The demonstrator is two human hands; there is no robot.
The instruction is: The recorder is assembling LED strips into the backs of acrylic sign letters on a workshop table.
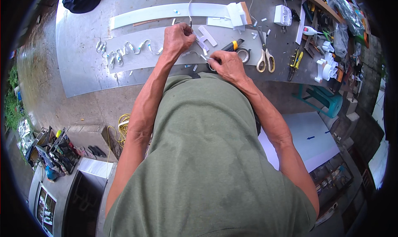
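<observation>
My left hand [178, 38] is closed in a pinch on a thin wire [190, 8] that rises above the fingers and curves toward the far side. Just right of it and nearer to me, my right hand [228, 65] pinches the end of a wired strip of small white modules, apparently LED modules [203, 57]. More of the module string [120, 55] lies in loose zigzags on a grey sheet [143, 37] to the left. A pale lilac-white cut-out piece [207, 36], shaped like a letter, lies between and beyond my hands.
Scissors [265, 60], a roll of tape [243, 54] and a yellow-black cutter [234, 45] lie right of my hands. Beyond is a long white strip [170, 13]. Pliers [296, 59], a white power adapter [283, 15] and piled tools stand further right. A teal stool [321, 99] is below the table edge.
</observation>
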